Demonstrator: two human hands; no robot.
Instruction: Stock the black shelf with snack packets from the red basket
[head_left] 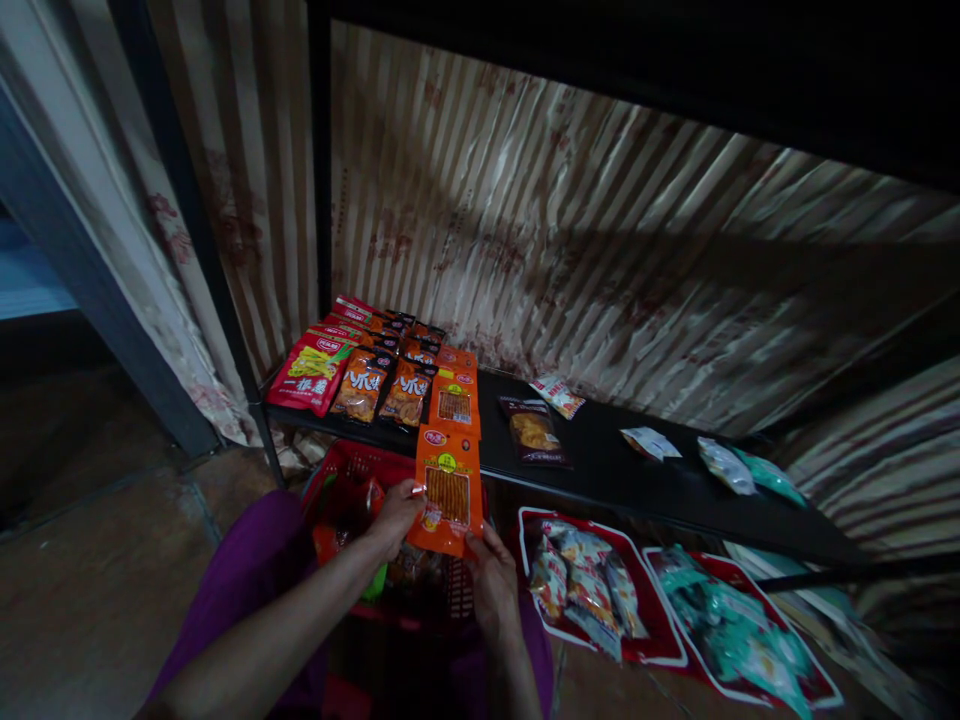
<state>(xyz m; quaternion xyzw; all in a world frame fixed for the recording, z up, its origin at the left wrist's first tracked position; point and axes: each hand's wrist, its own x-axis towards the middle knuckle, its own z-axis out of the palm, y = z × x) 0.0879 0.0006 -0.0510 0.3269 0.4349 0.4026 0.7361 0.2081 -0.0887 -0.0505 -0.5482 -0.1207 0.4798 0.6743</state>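
Note:
An orange snack packet with a clear window showing brown sticks is held up between both hands, over the shelf's front edge. My left hand pinches its left side, while my right hand grips the lower right corner. Behind it on the black shelf lies a matching orange packet. To the left are rows of orange-and-black snack bags and red snack bags. Below my hands stands a red basket with mixed packets inside, partly hidden by my arms.
Farther right on the shelf lie a brown packet and several scattered small packets. On the floor at right are a red-and-white basket of white packets and another of green packets. Dark shelf posts and striped curtains surround the shelf.

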